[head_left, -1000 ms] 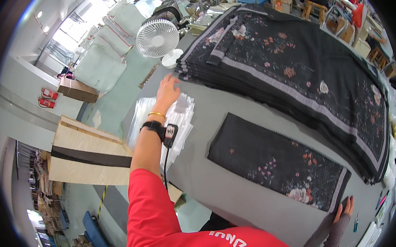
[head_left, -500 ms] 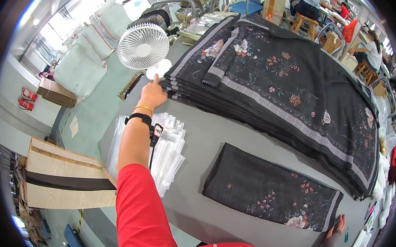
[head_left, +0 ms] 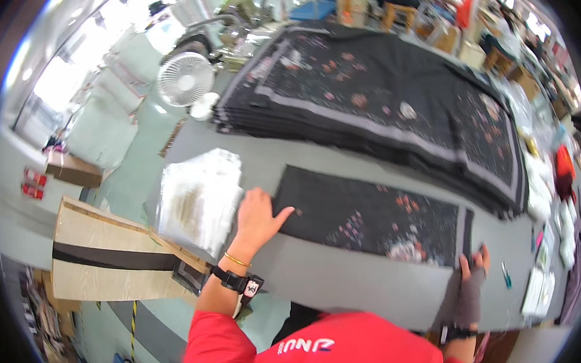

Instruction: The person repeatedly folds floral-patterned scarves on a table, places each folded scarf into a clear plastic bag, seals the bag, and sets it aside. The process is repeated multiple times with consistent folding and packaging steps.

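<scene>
A folded black floral scarf (head_left: pixel 370 217) lies lengthwise on the grey table, with a pale striped border at its right end. My left hand (head_left: pixel 258 218) is at its left end, open, with the thumb stretched toward the cloth and the fingers beside its edge. At the bottom right corner of the scarf is my right hand (head_left: pixel 474 267), its thumb and fingers apart next to the border. Behind it rises a thick stack of black floral scarves (head_left: pixel 378 100) with light borders. Left of my left hand, clear plastic bags (head_left: pixel 200 192) lie in an overlapping pile.
A white fan (head_left: pixel 185 80) stands at the table's far left corner. A wooden board (head_left: pixel 112 254) with a black stripe sits off the left edge. At the right are a small teal-handled tool (head_left: pixel 506 276) and white packets (head_left: pixel 537 291). People sit working in the background.
My left hand has come back from the fan's base to the scarf's left end. My view has shifted, and more of my right hand shows at the scarf's right end.
</scene>
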`<act>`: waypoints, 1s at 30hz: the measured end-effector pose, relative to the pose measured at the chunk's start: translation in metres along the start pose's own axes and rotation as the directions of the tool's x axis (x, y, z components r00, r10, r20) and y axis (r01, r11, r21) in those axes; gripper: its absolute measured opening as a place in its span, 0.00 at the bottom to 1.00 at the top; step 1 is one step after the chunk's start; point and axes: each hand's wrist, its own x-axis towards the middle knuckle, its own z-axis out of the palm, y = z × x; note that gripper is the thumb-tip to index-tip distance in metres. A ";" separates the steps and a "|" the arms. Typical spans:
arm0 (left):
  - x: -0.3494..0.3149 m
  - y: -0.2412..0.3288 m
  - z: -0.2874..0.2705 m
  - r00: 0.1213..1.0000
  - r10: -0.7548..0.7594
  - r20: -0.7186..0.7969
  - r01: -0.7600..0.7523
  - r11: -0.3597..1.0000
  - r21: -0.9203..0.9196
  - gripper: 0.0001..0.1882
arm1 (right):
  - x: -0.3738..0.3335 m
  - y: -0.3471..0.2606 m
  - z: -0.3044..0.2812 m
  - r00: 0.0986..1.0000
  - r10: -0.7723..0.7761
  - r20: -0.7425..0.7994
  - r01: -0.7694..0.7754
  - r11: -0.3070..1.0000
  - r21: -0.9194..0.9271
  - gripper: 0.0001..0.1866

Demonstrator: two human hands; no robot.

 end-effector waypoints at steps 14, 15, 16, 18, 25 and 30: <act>0.014 0.189 -0.010 0.876 0.275 -0.397 -0.396 0.879 -0.265 0.12 | 0.020 -0.229 0.034 0.716 -0.146 0.682 -0.495 0.583 0.644 0.19; 0.011 0.220 -0.006 0.877 0.375 -0.301 -0.445 0.869 -0.216 0.13 | 0.023 -0.237 0.040 0.668 -0.087 0.739 -0.613 0.500 0.612 0.20; 0.009 0.247 -0.001 0.849 0.450 -0.277 -0.504 0.848 -0.165 0.14 | 0.027 -0.243 0.046 0.602 -0.068 0.795 -0.713 0.403 0.574 0.21; 0.003 0.278 0.003 0.828 0.553 -0.091 -0.560 0.808 -0.184 0.17 | 0.032 -0.244 0.054 0.516 -0.001 0.857 -0.828 0.257 0.499 0.21; -0.025 0.203 0.019 0.778 0.628 -0.005 -0.628 0.778 0.029 0.33 | 0.021 -0.216 0.090 0.667 0.189 0.721 -0.721 0.406 0.561 0.19; -0.036 0.172 0.023 0.734 0.652 0.191 -0.669 0.742 0.037 0.35 | 0.023 -0.193 0.067 0.906 -0.049 0.420 0.018 0.997 0.076 0.20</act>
